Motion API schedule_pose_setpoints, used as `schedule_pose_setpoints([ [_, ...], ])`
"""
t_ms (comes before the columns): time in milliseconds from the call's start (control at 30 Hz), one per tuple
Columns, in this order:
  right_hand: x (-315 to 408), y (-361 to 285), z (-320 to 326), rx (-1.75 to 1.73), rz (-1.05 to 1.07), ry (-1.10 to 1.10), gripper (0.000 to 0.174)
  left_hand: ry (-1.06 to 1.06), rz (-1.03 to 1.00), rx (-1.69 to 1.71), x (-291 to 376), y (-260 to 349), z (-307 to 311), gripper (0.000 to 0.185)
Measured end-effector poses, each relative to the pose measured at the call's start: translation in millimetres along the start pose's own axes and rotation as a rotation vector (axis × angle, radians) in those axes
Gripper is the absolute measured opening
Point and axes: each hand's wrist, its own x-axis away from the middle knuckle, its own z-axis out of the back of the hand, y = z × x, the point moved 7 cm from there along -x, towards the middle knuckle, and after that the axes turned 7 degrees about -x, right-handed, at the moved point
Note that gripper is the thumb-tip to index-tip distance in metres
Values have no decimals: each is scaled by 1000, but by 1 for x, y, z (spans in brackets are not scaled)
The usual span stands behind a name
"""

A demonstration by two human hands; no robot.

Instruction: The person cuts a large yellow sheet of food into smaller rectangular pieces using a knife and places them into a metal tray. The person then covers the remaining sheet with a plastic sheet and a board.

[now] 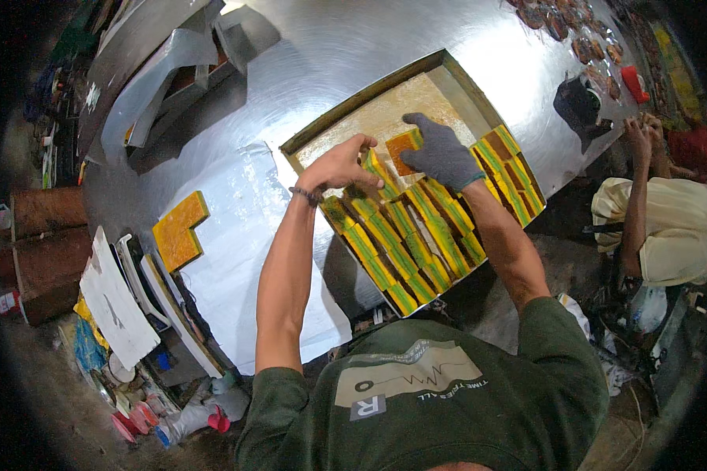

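Observation:
A shallow rectangular tray [362, 97] lies at a slant before me, its near part packed with rows of green, yellow and brown layered cake slices [415, 235]. Its far part shows a bare, greasy-looking lining. My right hand [445, 150], in a grey knit glove, grips a brown-topped piece of layered cake [399, 158] between thumb and fingers over the tray. Bare except for a dark bracelet at the wrist, my left hand [342, 163] has thumb and forefinger spread around a cake slice [384, 173]. Whether they press on it is unclear.
On the metal table [306, 47], an L-shaped slab of cake [179, 231] rests on white sheeting [241, 282]. Bent metal sheets [159, 88] stand far left. Wrapped food [583, 35], a black object [577, 106] and a red item [634, 84] lie right, near another person [666, 229].

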Motion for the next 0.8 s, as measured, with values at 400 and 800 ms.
schedule_pose_setpoints([
  [400,-45,21,-63,261,226,-394,61,-344,131,-262,-46,-35,-33,53],
  [800,-46,25,-64,282,60,-672,63,-81,142,-207,-14,-35,-37,47],
])
